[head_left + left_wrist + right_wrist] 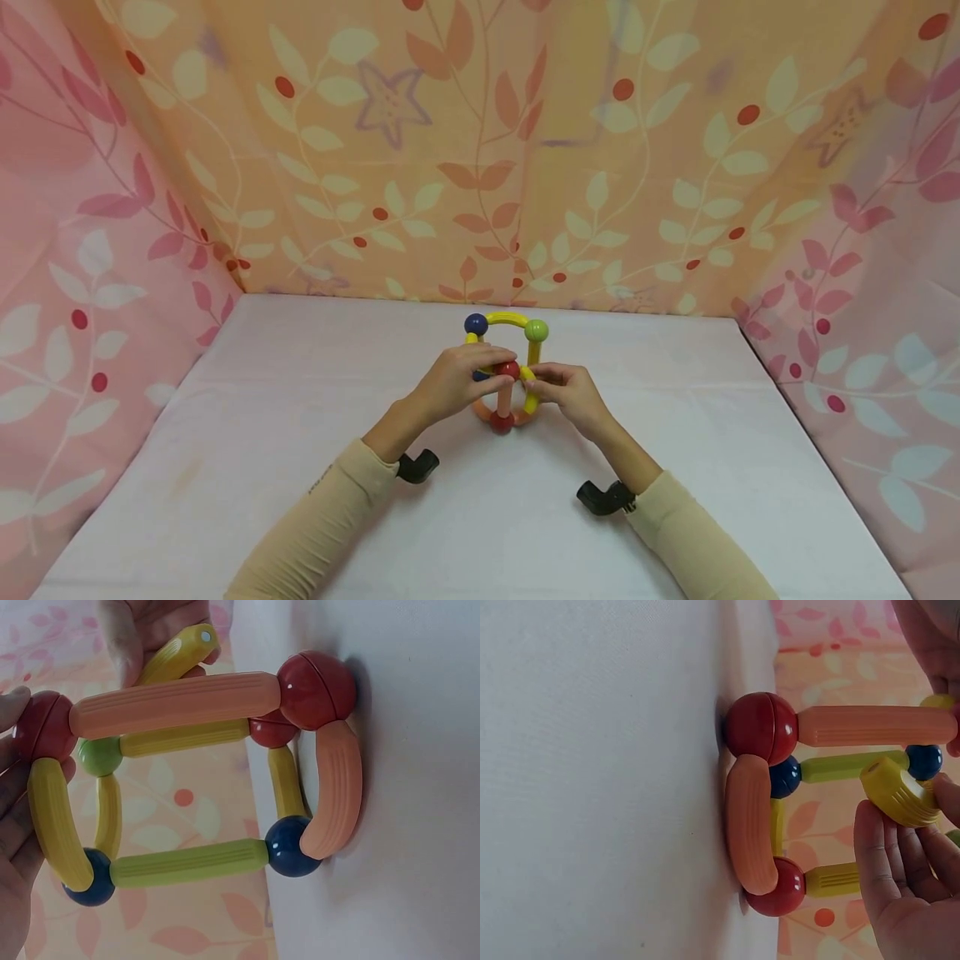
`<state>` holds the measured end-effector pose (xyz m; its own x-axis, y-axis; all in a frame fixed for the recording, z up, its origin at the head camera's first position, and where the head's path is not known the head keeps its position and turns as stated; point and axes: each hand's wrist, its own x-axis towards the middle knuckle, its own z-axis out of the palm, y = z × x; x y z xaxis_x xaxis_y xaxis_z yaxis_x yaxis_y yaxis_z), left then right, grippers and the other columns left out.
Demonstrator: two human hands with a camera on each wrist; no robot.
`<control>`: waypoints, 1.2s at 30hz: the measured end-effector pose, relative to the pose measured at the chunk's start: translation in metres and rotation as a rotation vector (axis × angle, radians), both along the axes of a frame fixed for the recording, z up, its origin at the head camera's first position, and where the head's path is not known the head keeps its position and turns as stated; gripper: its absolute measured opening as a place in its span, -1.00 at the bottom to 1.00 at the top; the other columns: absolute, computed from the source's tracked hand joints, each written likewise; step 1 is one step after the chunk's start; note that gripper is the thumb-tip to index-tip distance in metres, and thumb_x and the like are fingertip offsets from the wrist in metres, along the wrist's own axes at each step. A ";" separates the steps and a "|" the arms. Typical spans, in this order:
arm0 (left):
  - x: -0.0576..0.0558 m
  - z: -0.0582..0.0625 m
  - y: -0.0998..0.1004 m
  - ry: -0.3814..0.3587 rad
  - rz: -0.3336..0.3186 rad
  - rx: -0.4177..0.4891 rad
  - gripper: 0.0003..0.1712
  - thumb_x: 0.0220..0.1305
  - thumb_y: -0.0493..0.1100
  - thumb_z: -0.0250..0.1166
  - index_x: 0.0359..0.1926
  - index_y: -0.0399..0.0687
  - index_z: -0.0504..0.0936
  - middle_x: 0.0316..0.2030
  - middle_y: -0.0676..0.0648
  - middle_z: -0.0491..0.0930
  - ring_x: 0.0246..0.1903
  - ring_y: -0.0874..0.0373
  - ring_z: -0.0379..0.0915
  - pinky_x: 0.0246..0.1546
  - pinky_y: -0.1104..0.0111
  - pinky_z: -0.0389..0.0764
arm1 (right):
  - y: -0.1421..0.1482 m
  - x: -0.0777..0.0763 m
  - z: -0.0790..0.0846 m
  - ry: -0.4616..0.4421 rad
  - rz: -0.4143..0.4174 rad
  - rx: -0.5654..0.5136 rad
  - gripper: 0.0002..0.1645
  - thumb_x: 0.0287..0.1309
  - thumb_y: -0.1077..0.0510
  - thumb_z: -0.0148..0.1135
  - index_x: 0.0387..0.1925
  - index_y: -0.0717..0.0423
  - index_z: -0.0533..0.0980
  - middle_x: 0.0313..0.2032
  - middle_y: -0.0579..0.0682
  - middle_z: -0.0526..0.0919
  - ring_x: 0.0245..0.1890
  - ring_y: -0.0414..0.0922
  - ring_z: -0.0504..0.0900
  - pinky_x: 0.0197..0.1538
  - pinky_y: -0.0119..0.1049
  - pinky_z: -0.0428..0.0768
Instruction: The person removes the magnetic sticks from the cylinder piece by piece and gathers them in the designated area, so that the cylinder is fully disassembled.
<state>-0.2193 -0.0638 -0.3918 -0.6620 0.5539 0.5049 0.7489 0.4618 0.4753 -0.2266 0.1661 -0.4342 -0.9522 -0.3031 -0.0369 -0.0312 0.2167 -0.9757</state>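
Observation:
A frame of coloured magnetic-looking rods and balls stands on the white table. My left hand [453, 382] grips its near top red ball [507, 369], with thumb and fingers on either side. Below that ball, an upright orange rod [176, 703] runs down to a lower red ball [316, 690]. My right hand [576, 398] pinches a curved yellow rod [900, 796] at the frame's right side. One end of this rod points free, showing a small pale disc in the left wrist view. A blue ball [476, 324] and a green ball [536, 330] form the far top corners.
The white table [300, 367] has a patterned cloth wall [480, 167] behind it and pink cloth at both sides. Black curved wrist mounts, one at the left wrist [418, 467] and one at the right wrist [603, 497], stick inward low over the table.

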 end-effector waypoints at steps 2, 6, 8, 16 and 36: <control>0.000 0.000 0.000 0.000 0.002 -0.002 -0.60 0.16 -0.11 0.42 0.03 -0.09 0.69 -0.08 -0.05 0.72 -0.09 0.13 0.63 -0.05 0.32 0.66 | 0.001 0.000 0.001 -0.001 -0.001 0.003 -0.55 0.27 0.13 0.25 0.08 0.36 0.53 0.01 0.26 0.64 -0.14 -0.13 0.67 -0.03 -0.32 0.68; 0.000 0.000 0.001 0.002 -0.001 -0.003 -0.59 0.14 -0.14 0.43 0.04 -0.11 0.69 -0.07 -0.07 0.72 -0.09 0.11 0.63 -0.04 0.32 0.66 | 0.003 0.000 0.002 -0.003 -0.011 0.031 -0.55 0.27 0.11 0.25 0.08 0.33 0.54 0.02 0.24 0.65 -0.15 -0.15 0.68 -0.01 -0.31 0.67; 0.001 0.001 0.001 0.000 -0.001 -0.005 -0.58 0.14 -0.15 0.44 0.04 -0.12 0.68 -0.06 -0.08 0.72 -0.07 0.10 0.64 -0.04 0.30 0.66 | 0.005 0.001 0.003 -0.005 -0.014 0.040 -0.56 0.28 0.11 0.25 0.08 0.33 0.54 0.03 0.26 0.64 -0.15 -0.15 0.68 0.00 -0.31 0.67; 0.003 0.003 0.002 -0.017 0.011 -0.027 -0.58 0.16 -0.14 0.42 0.07 -0.10 0.67 -0.01 -0.08 0.70 -0.01 0.08 0.63 0.01 0.28 0.65 | 0.012 0.001 0.008 -0.007 -0.001 0.063 -0.54 0.28 0.13 0.24 0.10 0.35 0.52 0.07 0.30 0.62 -0.08 -0.05 0.68 0.01 -0.30 0.67; 0.004 0.005 0.002 -0.028 0.000 -0.047 -0.58 0.19 -0.14 0.40 0.08 -0.10 0.66 -0.01 -0.06 0.71 -0.01 0.11 0.64 0.00 0.31 0.65 | 0.033 -0.011 0.019 -0.001 -0.038 0.143 -0.54 0.23 0.11 0.29 0.06 0.33 0.55 -0.04 0.29 0.66 -0.23 -0.18 0.68 -0.09 -0.32 0.69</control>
<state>-0.2156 -0.0620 -0.3868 -0.6756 0.5765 0.4596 0.7355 0.4838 0.4743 -0.2378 0.1994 -0.4151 -0.9628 -0.2586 -0.0783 -0.0192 0.3545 -0.9348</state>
